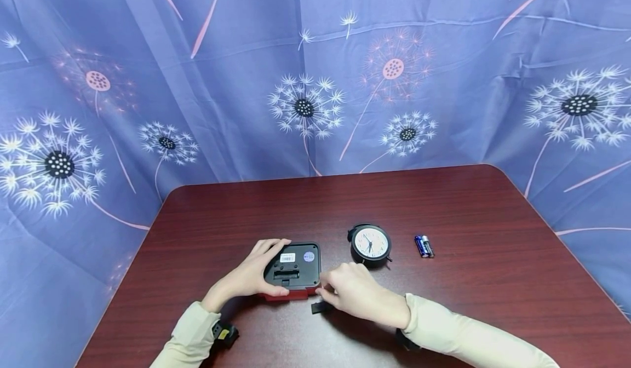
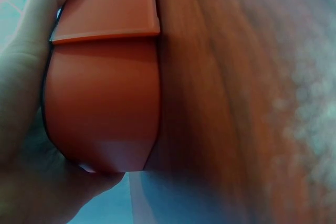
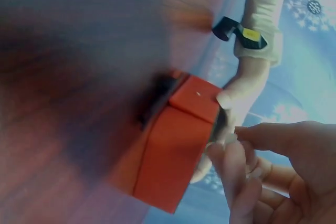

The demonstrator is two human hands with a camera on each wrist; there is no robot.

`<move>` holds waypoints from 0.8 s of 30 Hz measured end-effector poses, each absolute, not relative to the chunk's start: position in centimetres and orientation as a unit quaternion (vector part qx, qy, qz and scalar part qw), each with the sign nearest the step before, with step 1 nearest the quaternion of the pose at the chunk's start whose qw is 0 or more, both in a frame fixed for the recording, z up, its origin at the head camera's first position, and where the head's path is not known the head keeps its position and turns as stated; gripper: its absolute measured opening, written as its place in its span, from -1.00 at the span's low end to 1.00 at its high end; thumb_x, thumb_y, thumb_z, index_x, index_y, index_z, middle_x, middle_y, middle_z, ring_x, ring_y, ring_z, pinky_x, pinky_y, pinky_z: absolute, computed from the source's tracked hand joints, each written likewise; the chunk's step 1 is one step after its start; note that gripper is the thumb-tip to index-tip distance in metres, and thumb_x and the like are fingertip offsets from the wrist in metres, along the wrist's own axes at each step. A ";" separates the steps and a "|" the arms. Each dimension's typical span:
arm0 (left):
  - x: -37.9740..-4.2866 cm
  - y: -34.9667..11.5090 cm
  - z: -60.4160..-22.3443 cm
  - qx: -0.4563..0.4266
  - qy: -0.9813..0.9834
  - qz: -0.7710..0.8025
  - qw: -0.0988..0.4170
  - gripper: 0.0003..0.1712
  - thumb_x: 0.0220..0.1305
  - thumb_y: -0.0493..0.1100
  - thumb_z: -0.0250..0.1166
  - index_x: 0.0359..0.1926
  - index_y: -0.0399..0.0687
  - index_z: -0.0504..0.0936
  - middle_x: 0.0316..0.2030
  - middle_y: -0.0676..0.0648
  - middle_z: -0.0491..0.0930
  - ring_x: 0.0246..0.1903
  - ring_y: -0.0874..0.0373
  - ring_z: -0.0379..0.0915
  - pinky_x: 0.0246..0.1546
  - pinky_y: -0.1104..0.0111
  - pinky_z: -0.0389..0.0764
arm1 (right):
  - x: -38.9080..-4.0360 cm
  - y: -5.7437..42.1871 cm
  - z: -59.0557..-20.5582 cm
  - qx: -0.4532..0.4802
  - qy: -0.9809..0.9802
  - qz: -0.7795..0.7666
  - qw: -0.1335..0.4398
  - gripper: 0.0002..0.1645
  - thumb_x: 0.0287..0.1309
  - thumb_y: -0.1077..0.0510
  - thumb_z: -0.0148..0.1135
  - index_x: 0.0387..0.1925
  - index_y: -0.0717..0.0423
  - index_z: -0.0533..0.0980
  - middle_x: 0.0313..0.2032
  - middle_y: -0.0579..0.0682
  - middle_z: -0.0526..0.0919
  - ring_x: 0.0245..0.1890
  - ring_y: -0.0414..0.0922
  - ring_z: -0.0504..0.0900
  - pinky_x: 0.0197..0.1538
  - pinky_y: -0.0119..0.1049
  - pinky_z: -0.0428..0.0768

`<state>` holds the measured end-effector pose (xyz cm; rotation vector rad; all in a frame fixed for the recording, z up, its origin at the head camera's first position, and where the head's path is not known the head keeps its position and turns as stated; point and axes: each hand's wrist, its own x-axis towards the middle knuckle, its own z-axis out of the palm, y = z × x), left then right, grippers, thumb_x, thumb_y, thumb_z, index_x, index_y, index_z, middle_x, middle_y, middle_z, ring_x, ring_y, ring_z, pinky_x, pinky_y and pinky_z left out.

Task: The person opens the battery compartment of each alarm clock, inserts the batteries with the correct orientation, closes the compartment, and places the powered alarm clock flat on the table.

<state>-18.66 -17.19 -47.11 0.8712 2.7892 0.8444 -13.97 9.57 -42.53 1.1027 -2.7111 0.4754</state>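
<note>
My left hand (image 1: 253, 272) grips a red box-shaped device (image 1: 291, 295) with a black back facing up, thumb on its near side and fingers around its far left corner. An uncovered battery compartment (image 1: 286, 274) shows in that back. In the left wrist view the device's rounded red side (image 2: 102, 98) rests close to the wood surface. Beside the device's near right corner is my right hand (image 1: 352, 290), fingers bent and tips close together; whether they pinch something small is hidden. A small black piece (image 1: 321, 306) lies on the table, partly beneath the right hand.
A black round alarm clock (image 1: 371, 243) with a white dial sits behind the right hand. Farther right lie two batteries (image 1: 424, 246) side by side. The dark red wooden table (image 1: 212, 214) ends at a blue patterned curtain (image 1: 236, 110).
</note>
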 end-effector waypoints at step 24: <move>-18.6 -17.2 -46.9 0.277 0.916 0.282 0.067 0.20 -0.22 0.33 0.51 0.44 0.09 0.21 0.30 -0.04 0.28 0.29 0.05 0.09 0.14 0.00 0.41 | -18.3 15.9 -37.7 0.232 -0.939 0.240 0.078 -0.49 0.14 0.09 0.27 -0.80 -0.10 0.24 -0.76 -0.30 0.11 -0.70 -0.35 0.13 -0.60 -0.44 0.13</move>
